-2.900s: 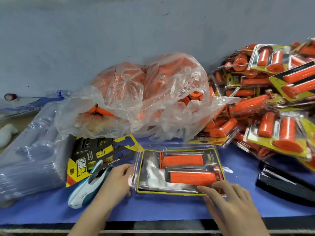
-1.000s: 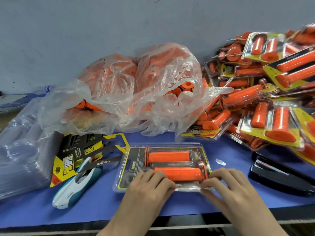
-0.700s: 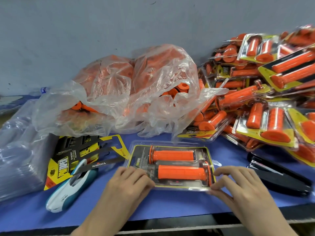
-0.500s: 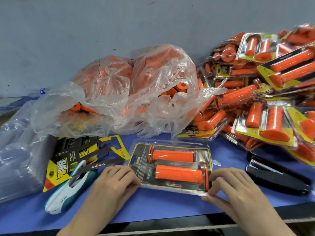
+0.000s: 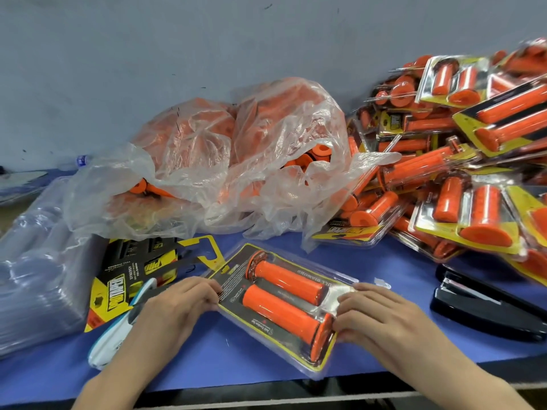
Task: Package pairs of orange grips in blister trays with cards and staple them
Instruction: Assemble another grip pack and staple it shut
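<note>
A clear blister tray [image 5: 236, 273] with a black and yellow card and two orange grips [image 5: 284, 294] lies slanted on the blue table, its near corner past the front edge. My left hand [image 5: 174, 306] pinches the tray's left edge. My right hand [image 5: 381, 315] holds its right edge by the flanged end of the nearer grip. A white and teal stapler [image 5: 115, 335] lies left of my left hand, partly under it. A black stapler [image 5: 485, 306] sits at the right.
A clear plastic bag [image 5: 236, 161] of loose orange grips stands behind the tray. Several finished packs [image 5: 467, 173] are heaped at the right. Loose cards [image 5: 133, 270] and a stack of empty blister trays [image 5: 35, 261] lie at the left. A grey wall backs the table.
The tray has turned clockwise from level to a slant and slid toward the front edge. My left hand moved from the tray's front to its left edge; my right stays at the right end.
</note>
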Available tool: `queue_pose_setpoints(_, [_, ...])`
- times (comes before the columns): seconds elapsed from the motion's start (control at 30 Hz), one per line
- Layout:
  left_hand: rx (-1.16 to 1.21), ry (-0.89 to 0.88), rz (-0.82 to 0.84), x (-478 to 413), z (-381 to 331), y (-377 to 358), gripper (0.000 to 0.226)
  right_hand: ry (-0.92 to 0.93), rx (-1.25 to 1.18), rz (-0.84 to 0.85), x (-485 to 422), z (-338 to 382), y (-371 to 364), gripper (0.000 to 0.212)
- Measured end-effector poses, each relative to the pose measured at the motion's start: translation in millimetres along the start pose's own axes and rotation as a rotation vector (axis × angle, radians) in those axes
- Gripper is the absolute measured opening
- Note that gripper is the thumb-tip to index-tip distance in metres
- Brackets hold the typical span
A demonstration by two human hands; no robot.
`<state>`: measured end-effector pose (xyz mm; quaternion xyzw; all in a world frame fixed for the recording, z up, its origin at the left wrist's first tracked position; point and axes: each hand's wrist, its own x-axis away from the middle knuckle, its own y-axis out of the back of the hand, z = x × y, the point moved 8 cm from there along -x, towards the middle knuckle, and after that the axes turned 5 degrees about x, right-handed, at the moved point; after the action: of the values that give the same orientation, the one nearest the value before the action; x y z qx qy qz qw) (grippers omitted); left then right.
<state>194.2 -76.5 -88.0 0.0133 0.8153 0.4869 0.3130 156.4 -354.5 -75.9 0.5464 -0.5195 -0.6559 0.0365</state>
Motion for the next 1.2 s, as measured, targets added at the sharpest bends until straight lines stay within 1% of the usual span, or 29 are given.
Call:
queue_pose_setpoints(0.07, [-0.012, 0.02, -0.013, -4.3, -1.4, -0.3, 0.02, -0.006, 0.018, 0.004, -0.1, 4.9, -1.4, 0.023])
queue_pose_setpoints(0.13, [-0.077, 0.024, -0.03, -4.7, -13.0, -2.1, 0.031, -0.02, 0.021, -0.001, -0.3, 8.8, -2.5, 0.018])
queue_pose_setpoints(0.2, [-0.081, 0.036, -0.1, 0.6, -30.8, 0.4, 0.035, -0.011, 0.013, -0.001, -0.8, 15.5, -5.6, 0.016])
queue_pose_setpoints(0.27, [0.046, 0.046, -0.207, 11.9, -56.9, 6.5, 0.029, -0.004, 0.013, 0.006, -2.0, 23.3, -10.3, 0.016])
queue_pose_setpoints(0.33, [0.091, -0.036, -0.233, 22.5, -91.9, 4.4, 0.023, -0.009, 0.034, 0.008, -4.3, 30.5, -13.6, 0.013])
queue_pose_setpoints(0.37, [0.058, -0.1, -0.21, 26.4, -110.3, -0.9, 0.023, -0.009, 0.048, 0.007, -5.9, 34.1, -14.9, 0.013])
queue_pose_setpoints(0.43, [-0.091, -0.217, -0.156, 34.3, -139.8, -18.6, 0.019, -0.005, 0.057, 0.013, -8.8, 40.8, -16.4, 0.018])
queue_pose_setpoints(0.47, [-0.173, -0.233, -0.144, 36.6, -148.4, -26.2, 0.015, -0.01, 0.054, 0.017, -10.3, 43.2, -16.4, 0.023])
queue_pose_setpoints(0.5, [-0.221, -0.211, -0.15, 37.1, -152.4, -30.5, 0.013, -0.018, 0.051, 0.024, -11.5, 44.5, -16.1, 0.026])
queue_pose_setpoints(0.53, [-0.236, -0.17, -0.176, 37.2, -153.1, -31.1, 0.013, -0.027, 0.051, 0.037, -12.1, 45.2, -16.3, 0.025])
queue_pose_setpoints(0.6, [-0.206, -0.117, -0.257, 38.4, -151.7, -25.1, 0.01, -0.041, 0.054, 0.063, -12.6, 46.0, -17.7, 0.015])
queue_pose_setpoints(0.63, [-0.197, -0.111, -0.281, 38.6, -150.7, -22.4, 0.009, -0.051, 0.05, 0.069, -12.7, 45.8, -18.0, 0.011])
queue_pose_setpoints(0.7, [-0.276, -0.127, -0.279, 36.6, -150.7, -22.9, 0.009, -0.073, 0.04, 0.075, -13.7, 45.3, -18.4, 0.009])
queue_pose_setpoints(0.73, [-0.331, -0.128, -0.269, 35.4, -150.0, -25.8, 0.011, -0.08, 0.039, 0.076, -13.8, 45.7, -18.8, 0.009])
queue_pose_setpoints(0.8, [-0.362, -0.095, -0.273, 34.1, -147.1, -30.2, 0.016, -0.082, 0.035, 0.069, -13.9, 46.6, -19.0, 0.012])
queue_pose_setpoints(0.87, [-0.343, -0.079, -0.311, 33.6, -146.1, -30.7, 0.019, -0.09, 0.022, 0.054, -14.7, 45.6, -18.6, 0.016])
queue_pose_setpoints(0.93, [-0.333, -0.097, -0.337, 32.4, -147.4, -30.2, 0.021, -0.102, 0.017, 0.055, -16.1, 44.0, -19.3, 0.025])
queue_pose_setpoints(1.0, [-0.31, -0.098, -0.334, 30.5, -146.3, -28.7, 0.022, -0.108, 0.02, 0.072, -17.8, 42.9, -21.3, 0.035])
queue_pose_setpoints(1.03, [-0.29, -0.087, -0.323, 29.4, -144.5, -27.8, 0.023, -0.11, 0.019, 0.081, -18.2, 42.1, -22.4, 0.036])
queue_pose_setpoints(1.13, [-0.258, -0.099, -0.312, 28.7, -139.8, -25.3, 0.023, -0.107, 0.027, 0.095, -19.7, 40.0, -24.7, 0.028])
queue_pose_setpoints(1.2, [-0.265, -0.14, -0.33, 30.1, -137.0, -22.2, 0.027, -0.104, 0.013, 0.088, -20.5, 38.6, -23.7, 0.028])
